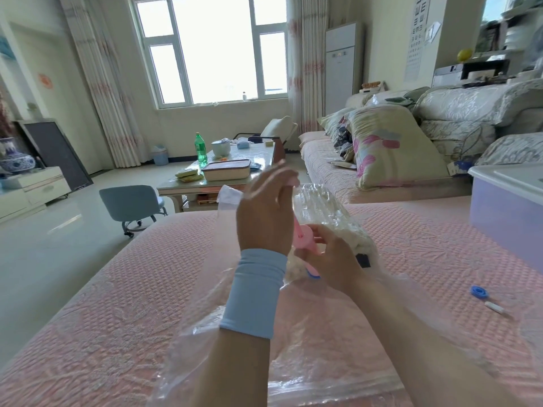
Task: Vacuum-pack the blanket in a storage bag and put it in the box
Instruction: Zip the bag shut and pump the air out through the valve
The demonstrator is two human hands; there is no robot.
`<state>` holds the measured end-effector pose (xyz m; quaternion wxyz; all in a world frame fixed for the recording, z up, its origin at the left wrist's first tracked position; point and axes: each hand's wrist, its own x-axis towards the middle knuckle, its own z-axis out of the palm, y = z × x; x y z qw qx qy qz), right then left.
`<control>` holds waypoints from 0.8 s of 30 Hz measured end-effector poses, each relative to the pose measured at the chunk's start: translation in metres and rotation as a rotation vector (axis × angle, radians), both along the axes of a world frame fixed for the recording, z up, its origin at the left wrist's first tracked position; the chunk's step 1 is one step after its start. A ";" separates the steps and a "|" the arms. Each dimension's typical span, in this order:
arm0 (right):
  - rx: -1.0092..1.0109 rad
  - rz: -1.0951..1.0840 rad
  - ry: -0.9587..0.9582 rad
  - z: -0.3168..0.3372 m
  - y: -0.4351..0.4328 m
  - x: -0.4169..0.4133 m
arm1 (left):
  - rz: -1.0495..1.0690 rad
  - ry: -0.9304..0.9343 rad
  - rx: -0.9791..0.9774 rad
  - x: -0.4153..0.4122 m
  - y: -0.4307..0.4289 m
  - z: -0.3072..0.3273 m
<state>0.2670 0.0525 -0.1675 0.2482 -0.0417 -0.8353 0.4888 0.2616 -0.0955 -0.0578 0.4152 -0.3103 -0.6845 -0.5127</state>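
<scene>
A clear plastic storage bag [308, 348] lies on the pink sofa cover, and a cream blanket [326, 212] sits crumpled inside its far end. A pink hand pump [305, 242] stands upright on the bag, its blue base at the valve. My left hand [264, 212], above a light-blue wrist sleeve, grips the pump's handle at the top. My right hand [335, 259] holds the pump's barrel low down. A lidded translucent box [505, 207] stands at the right.
A blue valve cap [479, 291] and a small white clip [496, 307] lie on the sofa cover [117, 304] to the right. Beyond are a coffee table [223, 177] with a green bottle, a blue stool [132, 205] and cushions [393, 148].
</scene>
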 end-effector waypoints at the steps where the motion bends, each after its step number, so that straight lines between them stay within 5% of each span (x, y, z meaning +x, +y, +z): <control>1: 0.002 0.004 -0.005 0.000 -0.001 0.000 | 0.013 0.055 0.067 0.003 -0.002 0.007; 5: 0.008 0.013 -0.007 0.000 -0.005 0.000 | 0.040 0.047 0.051 -0.007 0.001 -0.010; 11: -0.002 -0.006 -0.017 -0.002 -0.004 0.001 | -0.054 -0.429 -0.399 -0.010 0.012 -0.052; 13: 0.003 -0.017 -0.007 -0.001 -0.003 0.002 | 0.011 -0.307 -0.372 -0.009 0.007 -0.034; 18: 0.015 0.003 -0.017 -0.001 -0.002 0.002 | 0.046 0.118 0.083 0.004 -0.005 0.016; 21: 0.013 0.005 -0.015 -0.003 -0.004 0.001 | 0.046 0.115 0.073 -0.002 -0.001 0.004; 24: 0.009 -0.010 -0.004 -0.002 -0.003 0.001 | -0.026 -0.133 -0.177 -0.013 0.006 -0.036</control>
